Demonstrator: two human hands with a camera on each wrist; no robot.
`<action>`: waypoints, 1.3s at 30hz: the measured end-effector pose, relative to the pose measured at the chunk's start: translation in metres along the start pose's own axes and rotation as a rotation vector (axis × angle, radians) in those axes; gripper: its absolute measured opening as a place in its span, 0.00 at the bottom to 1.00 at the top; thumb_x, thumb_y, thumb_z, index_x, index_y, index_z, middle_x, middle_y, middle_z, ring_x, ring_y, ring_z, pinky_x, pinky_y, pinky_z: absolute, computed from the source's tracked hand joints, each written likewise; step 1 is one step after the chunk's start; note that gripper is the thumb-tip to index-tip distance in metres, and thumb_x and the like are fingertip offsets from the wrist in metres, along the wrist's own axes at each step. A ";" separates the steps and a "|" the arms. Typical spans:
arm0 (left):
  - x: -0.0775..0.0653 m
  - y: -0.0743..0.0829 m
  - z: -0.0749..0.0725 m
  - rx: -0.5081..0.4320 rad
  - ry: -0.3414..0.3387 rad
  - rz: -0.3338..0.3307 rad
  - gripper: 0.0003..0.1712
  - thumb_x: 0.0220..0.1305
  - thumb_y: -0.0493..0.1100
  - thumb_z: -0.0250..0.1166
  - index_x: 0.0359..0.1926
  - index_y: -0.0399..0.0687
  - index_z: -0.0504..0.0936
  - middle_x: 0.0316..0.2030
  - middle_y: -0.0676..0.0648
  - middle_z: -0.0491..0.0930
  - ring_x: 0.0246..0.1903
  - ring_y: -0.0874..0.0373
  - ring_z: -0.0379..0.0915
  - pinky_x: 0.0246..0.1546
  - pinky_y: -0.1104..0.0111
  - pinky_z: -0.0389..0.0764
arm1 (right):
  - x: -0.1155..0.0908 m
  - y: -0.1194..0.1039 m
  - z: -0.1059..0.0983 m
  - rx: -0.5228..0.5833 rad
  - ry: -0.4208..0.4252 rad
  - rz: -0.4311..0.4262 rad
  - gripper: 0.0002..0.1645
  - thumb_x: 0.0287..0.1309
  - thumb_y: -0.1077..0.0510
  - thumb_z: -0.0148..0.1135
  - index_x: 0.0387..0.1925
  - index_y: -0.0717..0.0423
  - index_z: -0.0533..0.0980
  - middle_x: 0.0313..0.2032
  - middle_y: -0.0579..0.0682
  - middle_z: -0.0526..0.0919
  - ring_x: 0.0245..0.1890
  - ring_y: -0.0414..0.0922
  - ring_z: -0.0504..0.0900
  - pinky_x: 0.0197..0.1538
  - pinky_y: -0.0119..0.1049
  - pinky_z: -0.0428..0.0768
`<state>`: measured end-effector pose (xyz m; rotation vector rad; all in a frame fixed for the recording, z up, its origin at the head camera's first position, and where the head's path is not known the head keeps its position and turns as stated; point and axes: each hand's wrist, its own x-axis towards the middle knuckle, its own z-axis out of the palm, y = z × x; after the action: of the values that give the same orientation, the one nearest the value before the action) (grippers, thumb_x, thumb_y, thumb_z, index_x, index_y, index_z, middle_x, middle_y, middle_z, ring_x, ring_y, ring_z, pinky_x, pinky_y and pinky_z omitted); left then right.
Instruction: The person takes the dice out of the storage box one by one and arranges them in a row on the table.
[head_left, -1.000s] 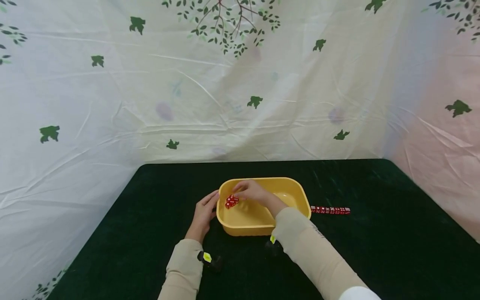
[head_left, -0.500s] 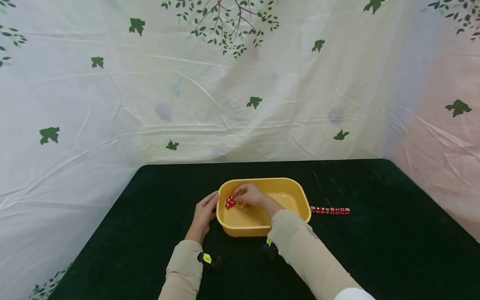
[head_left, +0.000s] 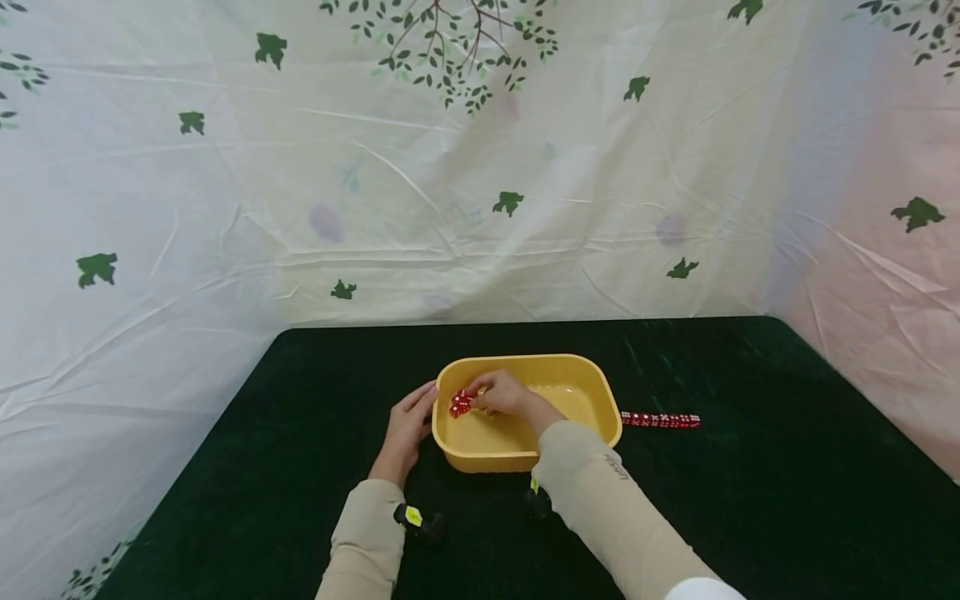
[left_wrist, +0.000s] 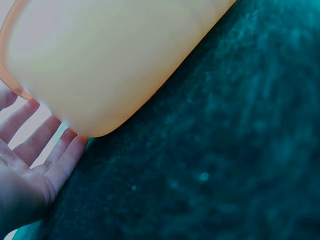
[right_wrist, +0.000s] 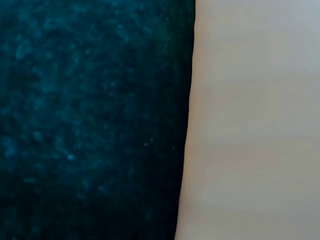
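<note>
A yellow plastic basin point(head_left: 495, 462) stands on the dark green cloth in the head view. Inside it, at the left end, lies a small cluster of red dice point(head_left: 458, 405) with white pips. My right hand point(head_left: 504, 393) reaches into the basin from the right, its curled thumb and fingertips pinching a red die at the cluster's edge; the die is mostly hidden. My left hand point(head_left: 405, 429) rests with fairly straight fingers against the basin's left outer wall. In the left wrist view the fingertips of this left hand point(left_wrist: 37, 155) touch the basin's wall point(left_wrist: 110, 65).
A straight row of red dice point(head_left: 662, 421) lies on the green cloth point(head_left: 750, 500), just right of the basin. Behind the table hangs a pale curtain point(head_left: 420, 208) printed with leaves. The right wrist view holds only the basin's wall point(right_wrist: 255, 120) and cloth.
My right hand has lowered slightly within the basin, and its fingertips have closed in on the dice cluster. The left hand, the basin and the row of dice have stayed in place.
</note>
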<state>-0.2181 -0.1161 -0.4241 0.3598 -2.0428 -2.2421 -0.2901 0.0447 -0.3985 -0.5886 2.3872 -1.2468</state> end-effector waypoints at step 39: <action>0.003 -0.001 0.000 -0.013 -0.003 -0.014 0.29 0.54 0.58 0.56 0.54 0.49 0.70 0.53 0.46 0.66 0.48 0.53 0.65 0.45 0.59 0.70 | -0.009 -0.009 -0.012 -0.094 -0.044 -0.039 0.07 0.49 0.67 0.57 0.34 0.62 0.75 0.25 0.51 0.74 0.21 0.46 0.73 0.25 0.34 0.74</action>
<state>-0.2213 -0.1163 -0.4252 0.3702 -2.0322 -2.2646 -0.2869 0.0530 -0.3828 -0.6874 2.4193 -1.1305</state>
